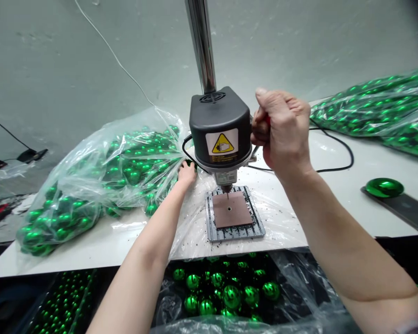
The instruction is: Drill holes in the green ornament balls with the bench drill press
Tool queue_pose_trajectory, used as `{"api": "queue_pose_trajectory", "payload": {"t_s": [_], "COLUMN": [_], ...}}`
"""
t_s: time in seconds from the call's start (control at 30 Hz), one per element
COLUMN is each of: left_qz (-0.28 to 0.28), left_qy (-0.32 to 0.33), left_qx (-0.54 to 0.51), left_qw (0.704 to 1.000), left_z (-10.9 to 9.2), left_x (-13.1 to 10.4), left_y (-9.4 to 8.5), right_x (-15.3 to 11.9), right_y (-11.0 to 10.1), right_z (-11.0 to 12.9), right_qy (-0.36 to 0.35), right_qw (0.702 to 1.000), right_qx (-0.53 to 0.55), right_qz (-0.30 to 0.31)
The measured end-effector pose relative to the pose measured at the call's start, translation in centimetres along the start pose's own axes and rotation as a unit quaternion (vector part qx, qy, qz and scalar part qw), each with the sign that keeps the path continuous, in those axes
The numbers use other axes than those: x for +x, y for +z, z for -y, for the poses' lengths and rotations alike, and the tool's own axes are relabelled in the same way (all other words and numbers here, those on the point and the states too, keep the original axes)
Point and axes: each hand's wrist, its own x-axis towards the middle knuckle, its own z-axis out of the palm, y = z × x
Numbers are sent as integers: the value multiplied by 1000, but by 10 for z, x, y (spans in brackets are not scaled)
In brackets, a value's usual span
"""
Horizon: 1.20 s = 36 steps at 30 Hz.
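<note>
My right hand (284, 130) is wrapped round the feed lever of a small black bench drill (220, 123); a bit of red shows between the fingers. Below the chuck, the thin drill bit (227, 195) points down at a brown square pad (232, 211) with a small round hole. The pad lies on a grooved grey base plate (212, 233) strewn with dark chips. My left hand (187, 172) reaches to the gathered mouth of a clear plastic bag (125, 157) of shiny green balls. Its fingers look apart, with the tips partly hidden among plastic and balls.
Another bag of green balls (379, 111) lies at the back right. Below the table's front edge, loose green balls (231, 297) sit in a plastic-lined container. A phone-like dark slab (407, 208) carries a green domed piece (385, 187). A black cable (350, 155) loops behind my right arm.
</note>
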Motion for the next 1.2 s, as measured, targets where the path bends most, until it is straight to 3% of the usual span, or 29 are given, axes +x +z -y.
{"api": "queue_pose_trajectory", "payload": {"t_s": [0.23,0.43,0.57,0.63,0.7,0.73,0.8,0.87,0.97,1.2], "left_qz": [60,77,45,-2,-28,-23,16,60,101,157], "left_qy": [-47,-102,-139,-178,-212,-222,-226,-214,-169,-119], "left_qx": [60,-79,-169,-288,-419,-467,-504,-489,-418,-288], "left_qw": [995,989,975,941,882,856,834,843,887,937], "left_z": [2,8,5,-4,-19,-27,-45,-61,-71,-64], "left_x": [-51,-72,-74,-76,-83,-88,-101,-116,-136,-148], "left_y": [-12,-20,-20,-25,-34,-39,-46,-46,-36,-1], "right_x": [-5,-5,-2,-2,-2,-2,-2,-1,1,0], "right_y": [1,2,3,3,3,2,2,1,1,2], "right_z": [7,9,8,7,7,7,7,7,8,8], "right_qy": [24,31,29,26,22,21,21,23,29,37], "right_qw": [1000,999,999,1000,1000,1000,1000,1000,1000,999], "right_qx": [1,-13,-13,-1,9,9,2,-11,-8,-14], "right_qz": [-3,-15,-15,-16,-19,-18,-14,-5,-2,6]}}
